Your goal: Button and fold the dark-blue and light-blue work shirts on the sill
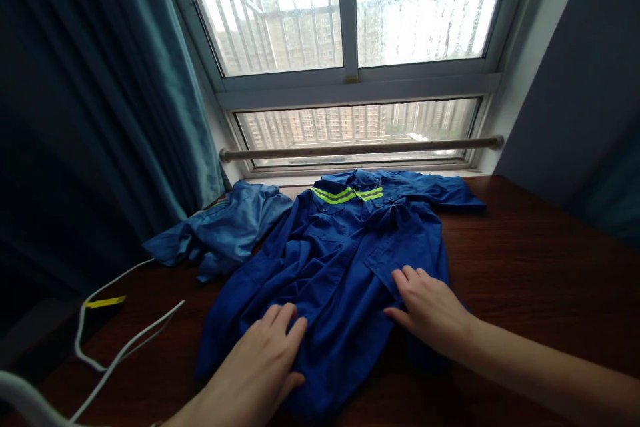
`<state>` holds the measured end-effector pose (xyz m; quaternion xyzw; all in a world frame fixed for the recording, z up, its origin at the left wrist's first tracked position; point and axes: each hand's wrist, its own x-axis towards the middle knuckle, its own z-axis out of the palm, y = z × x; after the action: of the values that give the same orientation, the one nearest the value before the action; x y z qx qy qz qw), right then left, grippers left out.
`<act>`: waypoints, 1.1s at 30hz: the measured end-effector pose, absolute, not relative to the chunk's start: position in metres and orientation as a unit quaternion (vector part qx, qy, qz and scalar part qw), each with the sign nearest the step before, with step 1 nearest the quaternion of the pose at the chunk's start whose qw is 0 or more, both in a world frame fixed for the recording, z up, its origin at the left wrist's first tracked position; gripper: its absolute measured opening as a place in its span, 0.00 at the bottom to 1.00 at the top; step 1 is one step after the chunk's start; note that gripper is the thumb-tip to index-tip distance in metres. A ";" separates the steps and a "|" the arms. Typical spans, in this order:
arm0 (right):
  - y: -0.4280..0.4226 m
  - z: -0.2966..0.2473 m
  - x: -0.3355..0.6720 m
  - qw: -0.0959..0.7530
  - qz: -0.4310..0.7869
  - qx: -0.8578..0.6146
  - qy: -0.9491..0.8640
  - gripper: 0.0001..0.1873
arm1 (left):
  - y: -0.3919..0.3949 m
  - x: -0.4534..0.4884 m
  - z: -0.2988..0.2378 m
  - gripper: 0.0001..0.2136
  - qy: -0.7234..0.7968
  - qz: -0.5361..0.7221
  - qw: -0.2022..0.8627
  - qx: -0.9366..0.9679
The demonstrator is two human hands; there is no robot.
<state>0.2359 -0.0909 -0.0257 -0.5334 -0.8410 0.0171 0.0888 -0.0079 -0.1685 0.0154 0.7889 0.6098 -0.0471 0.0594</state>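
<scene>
A bright blue work shirt (340, 247) with yellow-green reflective stripes across the chest lies spread front-up on a dark wooden table (525, 267), collar toward the window. My left hand (265, 360) rests flat on the shirt's lower left part, fingers stretched out together. My right hand (430, 307) lies flat on the lower right part, fingers extended toward the middle. Neither hand grips the cloth.
A paler blue garment (225, 233) lies crumpled at the shirt's left. White cables (115, 340) with a yellow tag (105, 301) run over the table's left corner. A teal curtain (100, 113) hangs at left. A metal rail (360, 148) crosses below the window.
</scene>
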 end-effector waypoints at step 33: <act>-0.032 -0.049 0.208 0.086 0.072 -0.594 -0.797 0.19 | -0.012 0.048 -0.053 0.07 0.462 0.135 0.247 0.841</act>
<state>0.2084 -0.0316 -0.0485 -0.5935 -0.7970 0.0721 0.0858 0.0476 -0.0116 -0.0528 0.8411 0.4620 0.1349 0.2468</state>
